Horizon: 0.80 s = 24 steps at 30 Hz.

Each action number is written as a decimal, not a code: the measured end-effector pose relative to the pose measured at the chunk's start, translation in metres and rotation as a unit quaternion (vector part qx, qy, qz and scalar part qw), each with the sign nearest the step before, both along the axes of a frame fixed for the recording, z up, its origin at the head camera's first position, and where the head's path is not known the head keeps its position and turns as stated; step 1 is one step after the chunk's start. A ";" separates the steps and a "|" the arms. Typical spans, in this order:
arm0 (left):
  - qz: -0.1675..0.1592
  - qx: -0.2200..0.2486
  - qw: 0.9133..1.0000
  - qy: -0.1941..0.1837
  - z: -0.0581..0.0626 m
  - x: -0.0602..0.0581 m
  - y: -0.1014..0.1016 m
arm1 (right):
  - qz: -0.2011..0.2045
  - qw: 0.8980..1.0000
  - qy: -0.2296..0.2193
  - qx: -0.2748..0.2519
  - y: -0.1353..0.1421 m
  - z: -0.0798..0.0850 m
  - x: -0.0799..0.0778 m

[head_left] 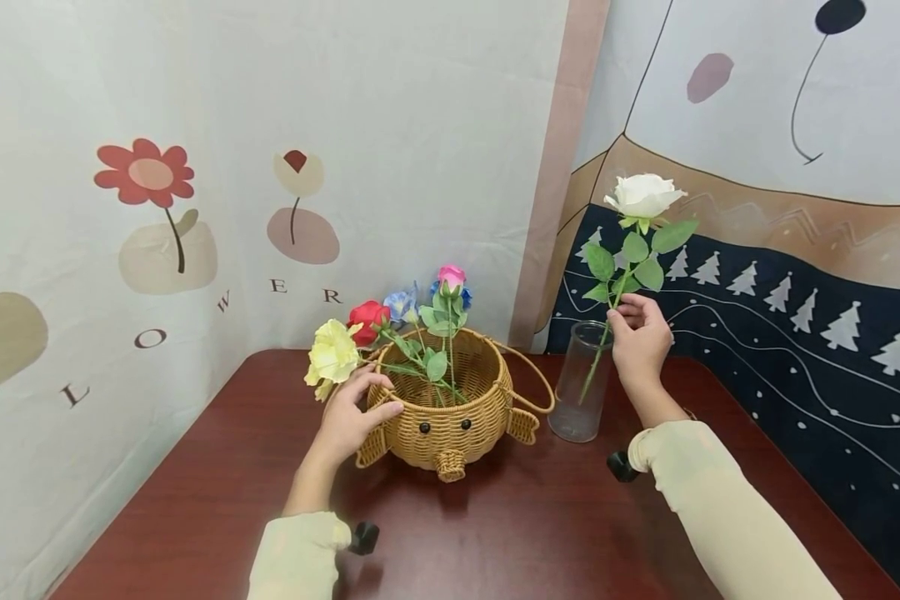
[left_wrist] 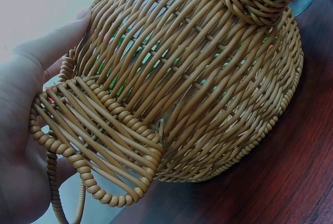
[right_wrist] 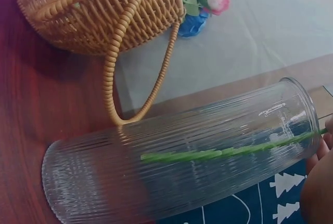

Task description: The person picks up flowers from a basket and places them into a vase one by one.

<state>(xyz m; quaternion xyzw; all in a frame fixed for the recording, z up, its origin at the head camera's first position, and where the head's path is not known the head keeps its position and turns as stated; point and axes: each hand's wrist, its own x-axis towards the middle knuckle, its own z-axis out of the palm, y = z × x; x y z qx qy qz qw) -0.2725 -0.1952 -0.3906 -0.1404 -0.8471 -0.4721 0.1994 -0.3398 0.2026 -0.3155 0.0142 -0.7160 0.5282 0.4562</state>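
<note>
My right hand (head_left: 641, 346) pinches the stem of a white artificial rose (head_left: 645, 197). The lower stem (right_wrist: 208, 154) hangs inside a clear ribbed glass vase (head_left: 576, 408), its cut end above the bottom. A tan wicker basket (head_left: 420, 433) with black eyes and a snout stands left of the vase. My left hand (head_left: 347, 421) holds its left rim, thumb outside (left_wrist: 57, 42). Inside the basket lean a yellow flower (head_left: 333, 354), a red rose (head_left: 370, 320), blue flowers (head_left: 401, 305) and a pink rose (head_left: 452, 277).
Everything stands on a dark red wooden table (head_left: 480, 542). Close behind it hang a pale printed cloth (head_left: 405, 150) and, at right, a dark blue tree-patterned one (head_left: 772, 367). The basket's looped handle (head_left: 534, 367) droops toward the vase.
</note>
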 end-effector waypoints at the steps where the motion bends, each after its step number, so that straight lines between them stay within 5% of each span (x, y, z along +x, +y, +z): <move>1: 0.001 -0.001 1.000 0.001 0.000 0.000 0.000 | -0.001 1.000 0.001 0.001 0.000 -0.001 0.000; 24: -0.003 -0.002 1.000 0.005 0.002 0.002 0.001 | -0.027 0.999 0.009 0.016 -0.003 -0.015 0.008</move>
